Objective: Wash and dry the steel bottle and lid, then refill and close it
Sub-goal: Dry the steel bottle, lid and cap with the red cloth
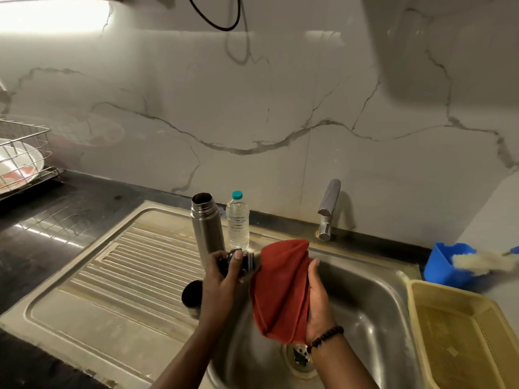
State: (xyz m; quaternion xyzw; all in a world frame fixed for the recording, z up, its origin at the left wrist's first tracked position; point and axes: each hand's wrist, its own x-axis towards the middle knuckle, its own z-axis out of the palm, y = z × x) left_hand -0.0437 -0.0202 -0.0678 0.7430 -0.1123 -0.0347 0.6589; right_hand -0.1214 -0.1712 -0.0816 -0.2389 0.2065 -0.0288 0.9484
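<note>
While left hand [224, 272] pinches lid [238, 262], right hand [317, 301] fingers wrap cloth [280, 287]; drying lid; next, bring cloth onto lid.

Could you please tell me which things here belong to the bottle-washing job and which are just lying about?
Part of the job:
steel bottle, open
lid, in left hand
red cloth, in right hand
steel cup
water bottle
tap

Just lying about:
dish rack
blue tub
yellow basket
</note>
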